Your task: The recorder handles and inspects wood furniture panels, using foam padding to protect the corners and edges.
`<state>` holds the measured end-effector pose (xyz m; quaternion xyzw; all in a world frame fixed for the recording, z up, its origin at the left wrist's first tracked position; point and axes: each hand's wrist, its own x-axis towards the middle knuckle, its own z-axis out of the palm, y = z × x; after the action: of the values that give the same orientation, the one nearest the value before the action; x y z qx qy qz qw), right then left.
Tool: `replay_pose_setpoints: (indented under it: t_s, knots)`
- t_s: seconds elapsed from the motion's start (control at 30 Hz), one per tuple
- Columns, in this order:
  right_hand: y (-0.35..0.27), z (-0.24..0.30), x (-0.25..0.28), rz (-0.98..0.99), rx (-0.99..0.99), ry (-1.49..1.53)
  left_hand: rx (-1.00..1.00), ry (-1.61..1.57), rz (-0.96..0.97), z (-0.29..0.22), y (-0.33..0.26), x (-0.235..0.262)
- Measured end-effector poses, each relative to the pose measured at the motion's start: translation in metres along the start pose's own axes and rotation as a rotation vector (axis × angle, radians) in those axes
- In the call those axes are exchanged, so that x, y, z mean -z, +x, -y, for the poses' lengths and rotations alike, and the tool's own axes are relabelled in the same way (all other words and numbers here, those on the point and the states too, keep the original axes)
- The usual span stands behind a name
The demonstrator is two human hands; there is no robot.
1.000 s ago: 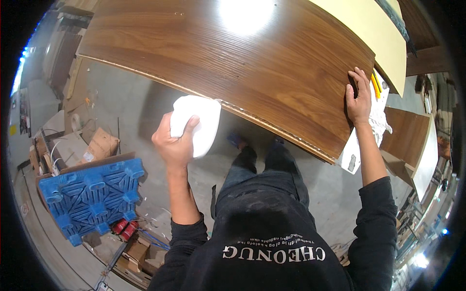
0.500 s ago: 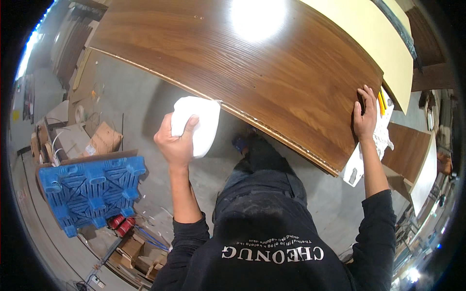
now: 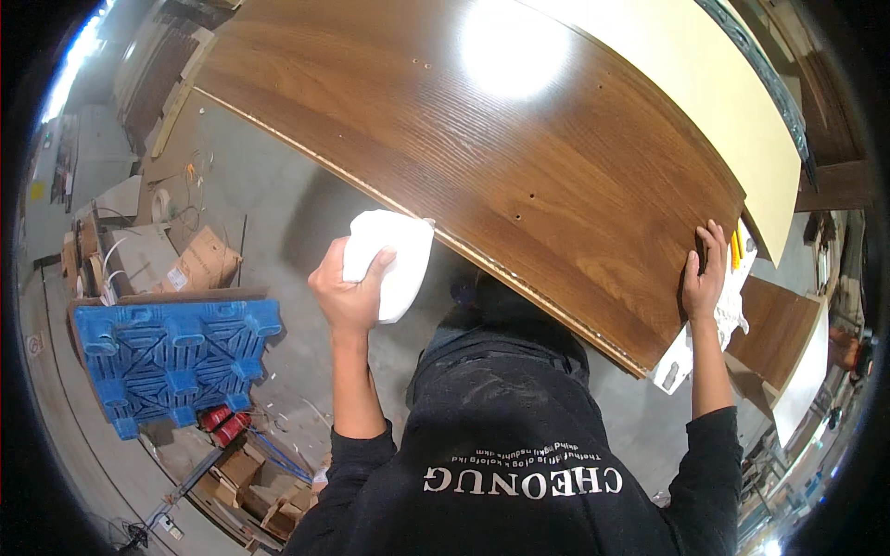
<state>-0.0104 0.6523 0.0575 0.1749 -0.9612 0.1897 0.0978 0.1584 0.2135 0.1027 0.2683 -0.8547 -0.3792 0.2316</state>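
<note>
My left hand is wrapped round a white plastic squeeze bottle, its thumb pressed on the side. The bottle's narrow tip meets the near long edge of a dark brown wood-grain panel. Along that raw edge, to the right of the tip, runs a thin glossy line. At the panel's right end rests my right hand, fingers stretched along the border and thumb apart. The panel's top shows several small drilled holes.
Beyond the panel lies a cream board. A white piece with yellow items sits beside my right hand. At left stand a blue plastic pallet and a cardboard box. A brown-and-white cabinet part is at right.
The whole view has shifted, so the panel and both hands appear slightly lower and further right. The bottle's tip stays at the panel edge, and my right hand stays at its right end.
</note>
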Motion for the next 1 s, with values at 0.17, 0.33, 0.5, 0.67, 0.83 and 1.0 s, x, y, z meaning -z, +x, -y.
replay_pose_setpoints:
  t_s: [0.17,0.33,0.5,0.67,0.83,1.0]
  knots:
    - [0.004,0.004,0.002,0.04,0.017,-0.113,0.029,-0.019,-0.01,0.003,0.005,0.004]
    - [0.014,0.015,-0.017,0.054,-0.057,-0.207,0.046,-0.061,-0.031,0.005,0.01,0.007]
    - [0.027,0.025,-0.029,0.144,-0.137,-0.297,0.064,-0.043,-0.045,0.015,0.016,0.012]
    - [0.047,0.041,-0.042,0.161,-0.073,-0.295,0.077,-0.042,-0.068,0.018,0.024,0.014]
    - [0.073,0.082,-0.059,0.183,0.042,-0.27,0.067,-0.07,-0.082,0.024,0.032,0.016]
    - [0.092,0.106,-0.075,0.199,0.081,-0.265,0.069,-0.031,-0.112,0.032,0.037,0.023]
